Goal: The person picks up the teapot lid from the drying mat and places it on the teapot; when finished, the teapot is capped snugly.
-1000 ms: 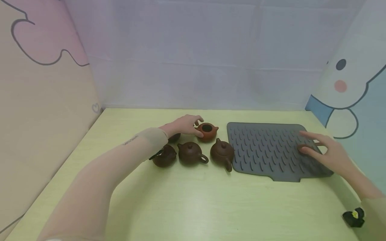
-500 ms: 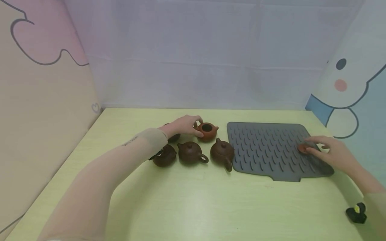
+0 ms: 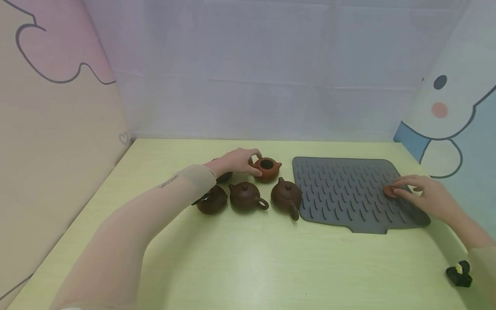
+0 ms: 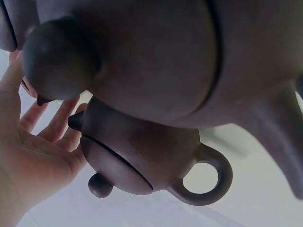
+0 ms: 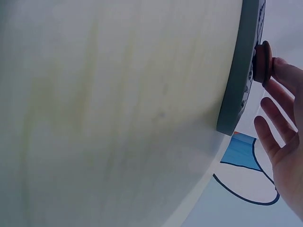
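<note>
My left hand [image 3: 240, 161] holds the handle side of a lidless reddish-brown teapot [image 3: 267, 169], its dark round opening facing up and its spout to the right. That grip is mostly hidden in the left wrist view, where dark teapots stand in front of the hand [image 4: 45, 151]. At the right, my right hand [image 3: 432, 196] pinches a small round reddish teapot lid [image 3: 389, 192] between thumb and fingertips. The lid rests on the right part of a grey ridged mat [image 3: 345, 189]. In the right wrist view the lid [image 5: 261, 64] touches the mat's surface, with the other fingers spread beside it.
Two dark brown lidded teapots, one [image 3: 245, 197] in the middle and another [image 3: 286, 196] by the mat's left edge, stand nearest. Another dark teapot [image 3: 212, 201] is partly behind the left wrist, and one more dark piece [image 3: 224, 177] lies under the forearm.
My right hand has shifted slightly and its fingers have drawn closer together on the lid, which now looks flatter on the mat. The left hand and teapots have stayed put.
</note>
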Demonstrator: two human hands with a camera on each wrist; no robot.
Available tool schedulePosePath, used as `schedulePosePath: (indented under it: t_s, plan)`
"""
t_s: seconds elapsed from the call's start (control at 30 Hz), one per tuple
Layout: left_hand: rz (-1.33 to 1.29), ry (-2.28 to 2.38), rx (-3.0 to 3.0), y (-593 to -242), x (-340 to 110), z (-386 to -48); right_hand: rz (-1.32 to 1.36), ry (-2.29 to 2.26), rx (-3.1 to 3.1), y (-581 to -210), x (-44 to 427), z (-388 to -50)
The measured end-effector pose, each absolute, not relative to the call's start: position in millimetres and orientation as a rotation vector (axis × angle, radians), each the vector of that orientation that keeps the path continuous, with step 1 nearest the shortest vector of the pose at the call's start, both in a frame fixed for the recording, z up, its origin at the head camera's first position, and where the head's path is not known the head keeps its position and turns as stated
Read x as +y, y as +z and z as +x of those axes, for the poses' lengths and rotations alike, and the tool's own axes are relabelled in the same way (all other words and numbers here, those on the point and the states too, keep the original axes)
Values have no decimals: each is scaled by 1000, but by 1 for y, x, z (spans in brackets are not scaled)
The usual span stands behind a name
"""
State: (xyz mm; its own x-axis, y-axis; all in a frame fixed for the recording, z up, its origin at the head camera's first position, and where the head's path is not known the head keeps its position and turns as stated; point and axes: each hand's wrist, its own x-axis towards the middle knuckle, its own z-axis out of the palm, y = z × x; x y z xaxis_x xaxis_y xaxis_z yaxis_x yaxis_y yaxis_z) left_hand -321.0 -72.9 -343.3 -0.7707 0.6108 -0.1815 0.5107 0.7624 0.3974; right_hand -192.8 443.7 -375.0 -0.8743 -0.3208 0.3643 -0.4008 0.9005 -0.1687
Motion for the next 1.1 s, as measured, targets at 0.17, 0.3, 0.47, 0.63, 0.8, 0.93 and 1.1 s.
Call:
schedulePosePath:
  t_s: [0.17,0.3,0.47,0.63,0.8,0.93,1.1]
  plan:
    - [858,490,2650,-342,-74,-320,562,358,-2712,-373,439,-194]
    - [851,497,2644,-342,-75,-319,548,403,-2709,-372,435,-196]
    - [853,489,2643,-341,-75,-319,485,457,-2704,-373,427,-201]
    - [853,491,2635,-339,-74,-319,378,547,-2706,-372,416,-207]
    - [851,497,2636,-341,-73,-322,268,679,-2697,-367,401,-212]
    - [852,499,2639,-343,-74,-323,215,775,-2669,-363,384,-217]
    - [832,505,2639,-342,-76,-322,184,838,-2676,-357,360,-226]
